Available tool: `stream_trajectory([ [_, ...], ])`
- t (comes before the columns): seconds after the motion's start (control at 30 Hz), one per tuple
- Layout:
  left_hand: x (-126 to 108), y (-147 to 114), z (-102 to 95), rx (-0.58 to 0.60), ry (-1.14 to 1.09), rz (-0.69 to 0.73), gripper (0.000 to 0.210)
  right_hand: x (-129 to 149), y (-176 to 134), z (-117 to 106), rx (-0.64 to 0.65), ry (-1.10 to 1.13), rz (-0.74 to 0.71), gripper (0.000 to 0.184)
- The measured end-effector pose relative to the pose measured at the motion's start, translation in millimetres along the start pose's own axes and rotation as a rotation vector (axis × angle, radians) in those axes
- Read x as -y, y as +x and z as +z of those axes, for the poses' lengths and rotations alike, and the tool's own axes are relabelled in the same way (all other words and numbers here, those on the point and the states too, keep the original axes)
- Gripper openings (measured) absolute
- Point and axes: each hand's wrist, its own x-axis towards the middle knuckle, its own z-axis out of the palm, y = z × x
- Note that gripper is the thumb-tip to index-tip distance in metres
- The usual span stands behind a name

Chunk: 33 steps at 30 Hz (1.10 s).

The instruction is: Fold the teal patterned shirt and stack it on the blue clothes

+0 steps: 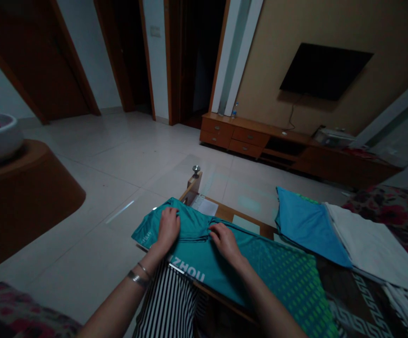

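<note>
A teal sports shirt (221, 274) with white lettering and green dots lies spread lengthwise over a low glass-topped table, its left part folded over. My left hand (169, 227) is closed on the fabric near the left end, fingers curled down into it; the fingertips are partly hidden. At the edge of the folded sleeve, my right hand (225, 241) pinches the cloth between thumb and fingers. A silver bracelet (138, 278) circles the left wrist.
Beyond the shirt's right end lie a blue garment (297, 230) and a white one (373, 249). A knobbed wooden piece (192, 185) rises at the table's far edge. A white basin (0, 141) stands on a brown stand at left; a TV cabinet (239, 134) lines the wall.
</note>
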Motion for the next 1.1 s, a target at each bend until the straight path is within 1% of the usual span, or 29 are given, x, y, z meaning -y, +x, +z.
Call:
stream_trajectory([
  [0.07, 14.6, 15.6, 0.4, -0.013, 0.058, -0.144, 0.024, 8.5, -1.6, 6.4, 0.033, -0.007, -0.051, 0.024],
  [0.13, 21.5, 31.3, 1.2, 0.028, 0.08, -0.232, 0.025, 14.7, -3.5, 13.8, 0.043, -0.059, -0.075, 0.03],
  [0.2, 21.4, 46.5, 3.2, 0.067, 0.072, -0.28, 0.029, 17.8, -3.8, 20.7, 0.032, -0.113, -0.06, 0.027],
  [0.3, 16.6, 66.3, 8.5, 0.093, 0.039, -0.361, 0.04, 19.2, -1.0, 27.0, 0.006, -0.141, -0.014, 0.018],
  [0.37, 16.1, 75.7, 12.5, 0.095, 0.013, -0.391, 0.042, 20.8, 1.0, 28.2, -0.012, -0.138, 0.008, 0.018],
  [0.47, 20.8, 82.2, 17.6, 0.078, -0.004, -0.359, 0.036, 24.5, 0.0, 27.3, -0.02, -0.133, 0.016, 0.017],
  [0.53, 24.6, 81.8, 19.7, 0.068, -0.009, -0.319, 0.034, 24.2, -2.7, 25.7, 0.009, -0.121, 0.008, 0.015],
  [0.6, 26.6, 78.4, 20.3, 0.05, -0.012, -0.285, 0.034, 18.4, -4.4, 22.7, 0.016, -0.083, 0.006, 0.018],
  [0.7, 25.0, 69.2, 18.1, 0.015, -0.008, -0.281, 0.037, -0.3, 0.4, 13.8, -0.075, -0.046, 0.051, 0.027],
  [0.77, 21.7, 60.9, 15.4, -0.004, 0.001, -0.28, 0.042, -14.6, 9.3, 6.8, -0.142, -0.097, 0.08, 0.029],
  [0.83, 17.6, 51.7, 12.8, 0.006, 0.037, -0.253, 0.043, -25.6, 20.6, 2.4, -0.172, -0.173, 0.076, 0.03],
  [0.9, 13.7, 43.4, 11.5, 0.052, 0.113, -0.194, 0.039, -31.7, 31.2, 2.8, -0.17, -0.23, 0.052, 0.03],
  [0.97, 10.8, 37.6, 11.3, 0.083, 0.203, -0.145, 0.037, -34.2, 38.6, 7.1, -0.155, -0.272, 0.044, 0.023],
  [1.03, 9.2, 35.0, 10.9, 0.079, 0.269, -0.127, 0.039, -35.7, 42.1, 11.7, -0.155, -0.304, 0.054, 0.019],
  [1.1, 7.5, 34.6, 8.6, 0.054, 0.31, -0.143, 0.039, -37.3, 42.8, 12.8, -0.162, -0.313, 0.068, 0.02],
])
